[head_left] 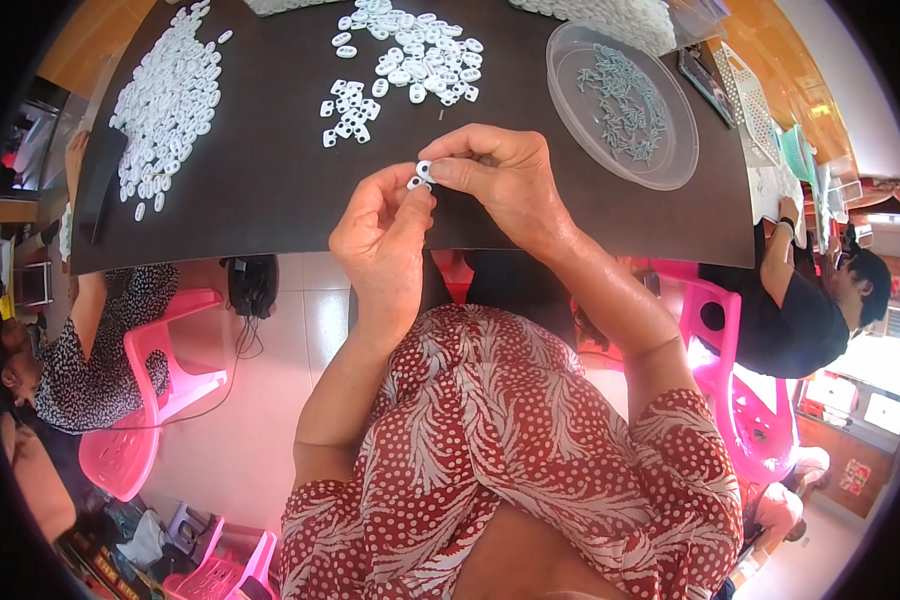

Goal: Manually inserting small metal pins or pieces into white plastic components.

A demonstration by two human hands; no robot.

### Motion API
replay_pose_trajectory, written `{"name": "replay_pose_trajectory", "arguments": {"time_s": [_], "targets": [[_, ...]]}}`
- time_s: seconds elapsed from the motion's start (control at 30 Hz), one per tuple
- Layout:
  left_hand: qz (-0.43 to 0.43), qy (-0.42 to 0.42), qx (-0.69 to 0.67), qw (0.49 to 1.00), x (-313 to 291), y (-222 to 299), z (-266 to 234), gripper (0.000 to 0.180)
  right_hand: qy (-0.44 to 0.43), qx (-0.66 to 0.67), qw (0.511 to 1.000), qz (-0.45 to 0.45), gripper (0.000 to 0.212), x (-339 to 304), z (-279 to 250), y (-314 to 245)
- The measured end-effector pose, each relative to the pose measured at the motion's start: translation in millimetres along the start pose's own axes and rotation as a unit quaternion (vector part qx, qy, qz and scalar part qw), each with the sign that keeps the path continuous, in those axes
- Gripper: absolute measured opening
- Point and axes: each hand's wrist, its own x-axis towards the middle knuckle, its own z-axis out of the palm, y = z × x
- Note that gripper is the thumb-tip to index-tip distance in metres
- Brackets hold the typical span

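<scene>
In front of my chest, just above the table's near edge, my left hand (382, 235) and my right hand (505, 185) meet at the fingertips. Both pinch a small white plastic piece (424, 169) with dark round holes; whether it is one part or two pressed together I cannot tell. Beyond my left fingers lies a small cluster of white pieces (348, 112) with dark holes showing. Farther back spreads a loose pile of white oval pieces (420, 55). A thin little pin-like bit (441, 116) rests on the table close to my right fingers.
A larger heap of white ovals (170, 100) covers the dark table's (270, 190) left side. To the right stands a round clear tray (682, 150) with small grey screw-like parts (625, 105). Co-workers sit at both sides on pink chairs (165, 390). A white basket (748, 100) stands far right.
</scene>
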Motion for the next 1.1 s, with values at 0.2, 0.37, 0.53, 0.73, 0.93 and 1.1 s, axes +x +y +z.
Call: {"name": "replay_pose_trajectory", "arguments": {"time_s": [0.2,0.37,0.53,0.73,0.93,1.1], "targets": [[0.011,-0.009,-0.026,1.0,0.5,-2.1,-0.5,0.019,0.007,-0.012,0.999,-0.038,0.009,-0.4,3.3,5.4],[0.008,-0.019,-0.036,0.999,-1.0,-2.4,-1.3,0.023,0.004,-0.025,1.0,0.004,0.007,-0.9,3.4,1.4],[-0.017,-0.039,-0.024,0.999,3.1,-2.5,-2.9,0.023,0.001,-0.017,1.0,-0.018,0.006,-0.4,1.4,4.6],[-0.024,-0.05,-0.062,0.997,5.5,-4.3,-3.6,0.024,0.008,-0.044,0.998,-0.05,0.007,-2.4,-1.5,4.6],[-0.007,-0.057,-0.059,0.997,3.9,-6.1,-3.5,0.025,0.01,-0.035,0.999,-0.035,0.008,-3.4,-1.0,7.0],[-0.006,-0.05,-0.069,0.996,4.2,-7.3,-2.9,0.025,0.013,-0.041,0.998,-0.052,0.011,-6.7,-0.2,5.4]]}}
